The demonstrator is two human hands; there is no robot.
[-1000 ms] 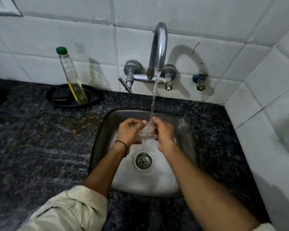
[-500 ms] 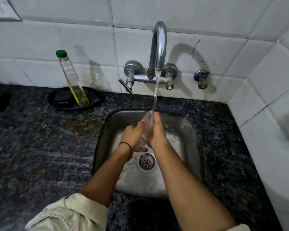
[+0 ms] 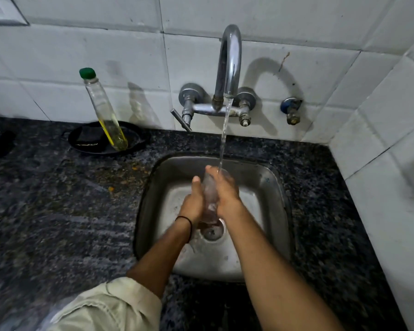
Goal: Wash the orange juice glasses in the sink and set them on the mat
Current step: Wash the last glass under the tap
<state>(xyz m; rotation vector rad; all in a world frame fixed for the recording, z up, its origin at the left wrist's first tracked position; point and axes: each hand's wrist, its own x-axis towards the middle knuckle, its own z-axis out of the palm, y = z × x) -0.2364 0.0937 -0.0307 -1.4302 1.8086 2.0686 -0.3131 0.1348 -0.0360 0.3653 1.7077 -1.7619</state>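
Clear glass (image 3: 209, 199) held upright-ish, slightly tilted, over the sink (image 3: 282, 199) just above the drain (image 3: 212, 231), clasped between both hands: left hand (image 3: 194, 201) grips its left side with the thumb lying up along the wall, right hand (image 3: 226, 194) wraps the right side with fingers curled over near the rim. Water stream (image 3: 225, 130) from the wall tap (image 3: 230, 63) lands at the top of the glass by the right fingers. Green-capped bottle (image 3: 103, 108) leans in a black dish (image 3: 89, 139) on the dark stone counter (image 3: 58, 199), well left of the sink; black band (image 3: 187, 223) on left wrist.
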